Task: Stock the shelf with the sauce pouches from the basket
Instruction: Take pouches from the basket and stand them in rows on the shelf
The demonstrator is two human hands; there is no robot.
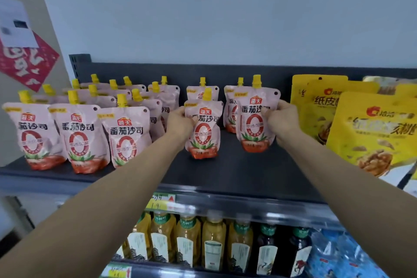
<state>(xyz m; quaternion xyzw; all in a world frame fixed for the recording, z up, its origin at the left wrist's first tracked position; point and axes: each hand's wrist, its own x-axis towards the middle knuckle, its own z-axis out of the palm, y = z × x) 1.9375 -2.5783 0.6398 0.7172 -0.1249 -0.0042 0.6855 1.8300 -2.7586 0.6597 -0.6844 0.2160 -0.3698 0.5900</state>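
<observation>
Each hand (180, 123) (282, 119) grips one upright pouch (204, 133) (255, 119), spout up.

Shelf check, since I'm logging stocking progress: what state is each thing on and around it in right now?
Left hand: gripping a pouch's left edge.
Left-held pouch: upright, capped.
Right hand: gripping another pouch's right edge.
Right-held pouch: upright, capped.
Stocked pouches: standing in rows, capped.
Yellow walnut bags: upright, sealed.
Drink bottles: upright on the lower shelf.
</observation>
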